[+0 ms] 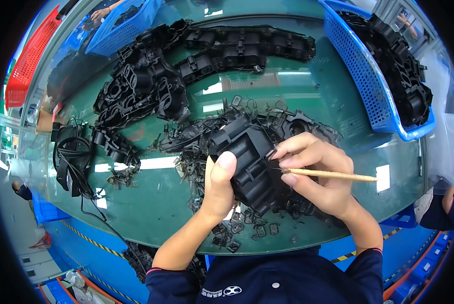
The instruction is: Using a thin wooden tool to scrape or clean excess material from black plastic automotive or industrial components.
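Over the table my left hand (218,188) grips a black moulded plastic part (244,162), its thumb pressed on the near left side. The part is tilted, with rounded ridges facing me. My right hand (325,169) is closed on a slim tool with a tan, wood-like handle (338,175). Its thin tip points left at the part's right edge, and the handle sticks out to the right. Whether the tip touches the plastic, I cannot tell. Beneath and around both hands lies a pile of black plastic trimmings (191,177), with small loose pieces (260,229) along the near side.
Similar black parts (140,83) are stacked at the back left, and a row of them (247,44) runs along the back. A blue basket (361,71) full of parts stands at right. At left lies a black device with coiled cable (72,157). The green table's near edge (257,251) is before me.
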Demonstrator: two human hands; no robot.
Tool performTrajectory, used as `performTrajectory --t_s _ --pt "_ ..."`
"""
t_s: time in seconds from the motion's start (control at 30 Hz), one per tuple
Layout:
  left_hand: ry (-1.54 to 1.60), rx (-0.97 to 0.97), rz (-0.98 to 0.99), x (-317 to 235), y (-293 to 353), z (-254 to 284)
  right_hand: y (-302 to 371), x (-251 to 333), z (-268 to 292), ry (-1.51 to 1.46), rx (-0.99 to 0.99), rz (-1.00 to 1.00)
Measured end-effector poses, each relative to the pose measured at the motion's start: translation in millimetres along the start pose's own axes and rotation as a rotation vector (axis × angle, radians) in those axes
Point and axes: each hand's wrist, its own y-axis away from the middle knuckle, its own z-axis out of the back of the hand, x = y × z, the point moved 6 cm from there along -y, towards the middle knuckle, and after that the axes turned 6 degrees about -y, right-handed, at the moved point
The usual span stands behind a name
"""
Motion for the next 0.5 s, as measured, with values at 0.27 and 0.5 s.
performTrajectory --t_s 0.27,0.5 --pt "-0.024 0.001 0.025 3.4 -0.7 0.3 -1.5 5.6 -0.5 0.119 0.073 0.068" --pt "0.005 0.012 0.048 2.9 -1.2 -0.4 -3.5 6.5 0.6 0.11 0.083 0.07"
